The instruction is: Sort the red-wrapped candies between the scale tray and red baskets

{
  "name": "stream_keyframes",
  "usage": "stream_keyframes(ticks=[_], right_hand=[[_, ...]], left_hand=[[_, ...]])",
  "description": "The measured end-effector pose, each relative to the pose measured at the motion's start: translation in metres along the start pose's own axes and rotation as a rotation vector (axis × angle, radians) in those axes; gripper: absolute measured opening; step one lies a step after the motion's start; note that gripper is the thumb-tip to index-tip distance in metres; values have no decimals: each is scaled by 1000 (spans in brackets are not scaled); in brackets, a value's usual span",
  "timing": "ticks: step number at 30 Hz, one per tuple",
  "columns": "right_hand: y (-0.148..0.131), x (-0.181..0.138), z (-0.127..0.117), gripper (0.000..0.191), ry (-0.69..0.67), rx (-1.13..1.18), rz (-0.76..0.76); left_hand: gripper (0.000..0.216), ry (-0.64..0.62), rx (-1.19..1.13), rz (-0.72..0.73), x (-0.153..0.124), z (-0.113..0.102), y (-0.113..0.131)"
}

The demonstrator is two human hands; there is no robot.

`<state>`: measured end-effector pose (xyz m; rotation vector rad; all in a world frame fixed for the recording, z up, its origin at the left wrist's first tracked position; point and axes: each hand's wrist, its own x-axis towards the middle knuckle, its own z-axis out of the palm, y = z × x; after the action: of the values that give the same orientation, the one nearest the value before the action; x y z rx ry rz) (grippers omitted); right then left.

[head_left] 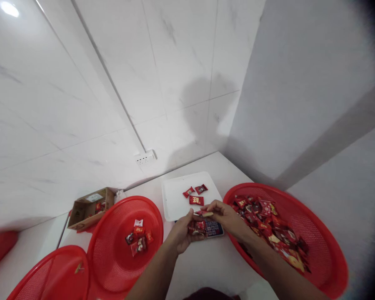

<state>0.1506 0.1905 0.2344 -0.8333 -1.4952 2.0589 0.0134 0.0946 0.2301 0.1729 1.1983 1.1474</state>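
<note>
My left hand (183, 232) is curled round several red candy packets (197, 227), held just above a small device with a keypad (214, 228). My right hand (226, 216) pinches a small red and cream candy packet (205, 213) by its end, right beside the left hand's fingertips. Both hands hover at the near edge of a white tray (175, 202) that carries three red packets (196, 200).
A big red mesh basket (318, 233) heaped with red packets stands on the right. A red basket (112, 254) with a few packets lies to the left, another red basket (50, 275) at the bottom left. A cardboard box (90, 206) sits behind them, near a wall socket (145, 158).
</note>
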Motion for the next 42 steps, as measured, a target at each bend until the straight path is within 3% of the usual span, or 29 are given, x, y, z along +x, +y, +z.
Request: stream_keyframes(ticks=[3, 8, 12, 16, 23, 32, 42], right_hand=[[1, -7, 1, 22, -67, -52, -50], [2, -15, 4, 30, 34, 44, -29], [2, -16, 5, 35, 29, -141, -7], [2, -16, 7, 33, 51, -224, -4], [0, -21, 11, 35, 137, -149, 8], [-12, -30, 11, 41, 64, -74, 31], [-9, -29, 6, 42, 68, -185, 21]], left_hand=[[34, -21, 32, 98, -2, 4, 0], [34, 22, 157, 261, -9, 10, 2], [35, 84, 301, 361, -12, 15, 3], [35, 88, 314, 376, -15, 19, 1], [33, 28, 241, 341, -19, 25, 3], [31, 49, 222, 365, -21, 29, 6], [27, 23, 264, 375, -22, 29, 9]])
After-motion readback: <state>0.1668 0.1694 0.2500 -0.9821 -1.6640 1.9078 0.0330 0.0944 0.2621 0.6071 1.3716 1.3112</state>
